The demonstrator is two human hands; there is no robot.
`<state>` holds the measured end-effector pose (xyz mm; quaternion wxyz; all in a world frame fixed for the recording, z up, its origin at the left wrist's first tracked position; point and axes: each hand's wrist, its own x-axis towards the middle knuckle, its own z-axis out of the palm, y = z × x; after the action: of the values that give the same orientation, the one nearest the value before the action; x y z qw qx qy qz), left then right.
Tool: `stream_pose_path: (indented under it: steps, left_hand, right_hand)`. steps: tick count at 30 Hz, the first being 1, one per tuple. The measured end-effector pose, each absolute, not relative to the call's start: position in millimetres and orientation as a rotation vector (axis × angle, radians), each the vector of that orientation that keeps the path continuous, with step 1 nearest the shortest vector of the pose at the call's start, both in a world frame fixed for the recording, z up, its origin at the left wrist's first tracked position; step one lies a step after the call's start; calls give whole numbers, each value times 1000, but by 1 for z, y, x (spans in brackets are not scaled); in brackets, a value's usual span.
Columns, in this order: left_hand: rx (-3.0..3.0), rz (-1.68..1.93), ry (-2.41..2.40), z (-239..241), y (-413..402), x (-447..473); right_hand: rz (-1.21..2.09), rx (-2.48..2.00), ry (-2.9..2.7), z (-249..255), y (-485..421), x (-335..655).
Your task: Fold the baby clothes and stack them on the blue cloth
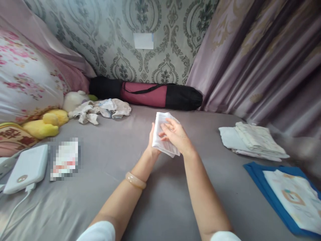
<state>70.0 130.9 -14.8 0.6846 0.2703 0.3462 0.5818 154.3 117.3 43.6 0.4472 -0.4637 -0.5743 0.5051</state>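
A folded white cloth point(163, 134) is held up over the middle of the bed. My left hand point(152, 142) supports it from beneath and along its left side, the thumb showing at the edge and the other fingers hidden under the fabric. Across the cloth's upper face lies my right hand point(175, 134), fingers spread and slightly bent, touching the fabric without visibly gripping it. A pale bangle point(135, 180) sits on my left wrist.
Folded clothes point(258, 140) are stacked at right, near a blue cloth point(255, 167) with a white printed garment point(291, 197) on it. Crumpled clothes point(107, 107) lie back left, before a long black-and-maroon bag point(145, 94). A white power bank point(27, 169) with a cable sits left.
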Motion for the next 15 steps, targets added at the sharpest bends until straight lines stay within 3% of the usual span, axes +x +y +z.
stream_pose_path:
  steps: [3, 7, 9, 12, 15]
  left_hand:
    - [595, 1378, 596, -19, 133, 61]
    - [791, 1396, 400, -9, 135, 40]
    - [821, 1349, 424, -2, 134, 33]
    - [775, 1321, 459, -2, 131, 42]
    - [711, 1416, 380, -13, 129, 67]
  right_hand:
    - [1020, -1100, -1516, 50, 114, 154]
    - [79, -1216, -1428, 79, 101, 174]
    - [-189, -1284, -1409, 82, 96, 178]
    - [-196, -1381, -1688, 55, 101, 162]
    - [70, -1456, -2032, 15, 117, 139]
